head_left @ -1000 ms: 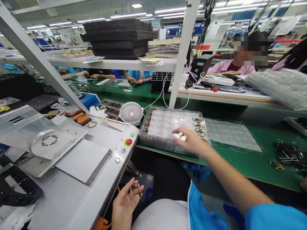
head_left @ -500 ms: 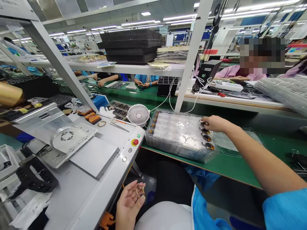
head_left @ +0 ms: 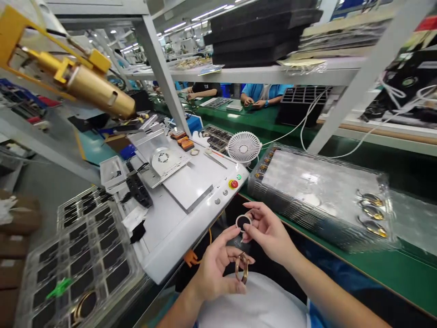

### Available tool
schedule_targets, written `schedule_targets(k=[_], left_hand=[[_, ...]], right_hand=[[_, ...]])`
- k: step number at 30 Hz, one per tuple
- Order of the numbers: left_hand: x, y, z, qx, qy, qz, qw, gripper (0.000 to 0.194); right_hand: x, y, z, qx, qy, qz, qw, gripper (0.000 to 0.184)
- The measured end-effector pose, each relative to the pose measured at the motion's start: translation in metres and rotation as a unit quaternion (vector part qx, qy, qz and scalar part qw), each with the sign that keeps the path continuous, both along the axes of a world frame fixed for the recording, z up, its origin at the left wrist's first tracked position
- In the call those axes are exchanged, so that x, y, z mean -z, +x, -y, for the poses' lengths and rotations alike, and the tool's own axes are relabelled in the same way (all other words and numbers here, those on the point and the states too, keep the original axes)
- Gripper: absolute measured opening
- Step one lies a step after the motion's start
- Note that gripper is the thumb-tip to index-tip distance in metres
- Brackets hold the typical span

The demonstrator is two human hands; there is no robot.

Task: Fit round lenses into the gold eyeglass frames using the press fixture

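In front of my lap, my left hand curls around gold rings that hang between its thumb and fingers. Close by, my right hand pinches a small round disc with a dark face and a pale rim. My left index fingertip is at the disc's left edge; whether it presses on it I cannot tell. To the right stands a stack of clear plastic trays. At its right end lie three round, glossy pieces with short tails, and several more sit at its left end.
A white machine top with a red emergency button is at the left, under a gold cylinder. A white fan stands behind. A compartment tray holds black pieces, gold rings and a green item. A metal post rises at right.
My right hand has left the tray stack with a round piece and come beside my left hand. One fewer piece lies at the stack's right end. The view has turned left.
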State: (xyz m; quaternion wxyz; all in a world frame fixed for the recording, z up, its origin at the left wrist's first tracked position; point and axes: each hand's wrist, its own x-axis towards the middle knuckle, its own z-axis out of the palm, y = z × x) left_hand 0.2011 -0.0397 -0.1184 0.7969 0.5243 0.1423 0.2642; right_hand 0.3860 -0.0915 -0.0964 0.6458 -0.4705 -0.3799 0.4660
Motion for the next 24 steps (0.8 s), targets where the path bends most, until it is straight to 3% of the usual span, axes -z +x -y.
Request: schedule_targets(k=[2, 4, 8, 14, 18, 20, 24], left_hand=[[-0.002, -0.006, 0.001, -0.011, -0.001, -0.003, 1.000, 0.102], [-0.002, -0.013, 0.000, -0.022, 0.004, -0.013, 1.000, 0.101], [0.002, -0.023, -0.002, -0.010, 0.002, -0.031, 0.999, 0.104], [0.004, -0.028, -0.004, -0.028, -0.085, -0.013, 0.996, 0.107], [0.007, -0.031, -0.006, -0.058, -0.163, -0.017, 0.985, 0.102], [0.009, -0.034, -0.008, -0.079, -0.179, -0.013, 0.981, 0.098], [0.011, -0.040, -0.010, -0.128, -0.147, -0.018, 0.981, 0.097]], right_hand=[[0.000, -0.008, -0.004, -0.011, -0.002, 0.030, 0.999, 0.037], [0.001, -0.006, -0.007, -0.001, 0.024, 0.135, 0.991, 0.034], [0.003, 0.001, -0.011, 0.003, 0.117, 0.330, 0.937, 0.028], [-0.002, 0.002, -0.011, -0.041, 0.162, 0.356, 0.920, 0.022], [-0.011, 0.005, -0.020, -0.117, 0.164, 0.391, 0.898, 0.016], [-0.015, 0.007, -0.037, -0.121, 0.139, 0.390, 0.902, 0.011], [-0.020, 0.008, -0.099, -0.042, -0.040, 0.275, 0.960, 0.016]])
